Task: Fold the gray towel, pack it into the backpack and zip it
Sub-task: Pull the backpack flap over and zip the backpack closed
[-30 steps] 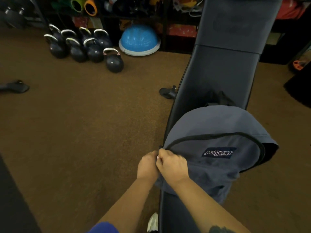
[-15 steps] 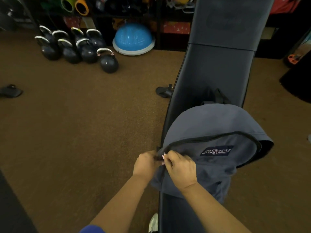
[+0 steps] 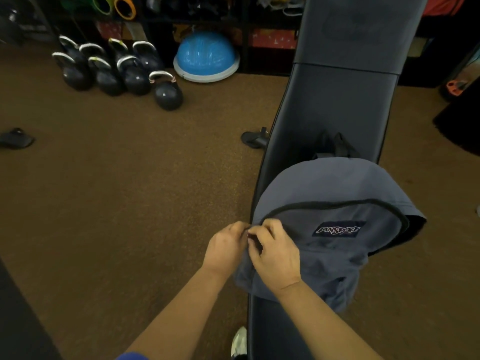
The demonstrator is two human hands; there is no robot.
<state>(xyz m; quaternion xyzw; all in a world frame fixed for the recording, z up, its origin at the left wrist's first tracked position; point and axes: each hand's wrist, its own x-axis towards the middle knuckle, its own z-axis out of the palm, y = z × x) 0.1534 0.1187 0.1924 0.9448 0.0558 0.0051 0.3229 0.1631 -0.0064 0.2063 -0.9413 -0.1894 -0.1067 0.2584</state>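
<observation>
A slate-blue backpack (image 3: 335, 188) with a dark logo patch lies on a black padded bench (image 3: 335, 105). Its black zipper line (image 3: 337, 203) arcs across the front and gapes open at the right end. My left hand (image 3: 226, 246) grips the bag's fabric at the left end of the zipper. My right hand (image 3: 275, 252) sits right beside it, fingers curled and pinching at the zipper's start; the pull itself is hidden under the fingers. No gray towel is visible.
Brown carpet surrounds the bench. Several black kettlebells (image 3: 122, 71) and a blue balance dome (image 3: 206, 58) stand at the back left by dark shelves. A bench foot (image 3: 253, 139) sticks out left. My shoe (image 3: 239, 342) shows at the bottom.
Both hands stay together at the left end of the zipper with small finger shifts. The camera view has drifted slightly; the backpack has not moved on the bench.
</observation>
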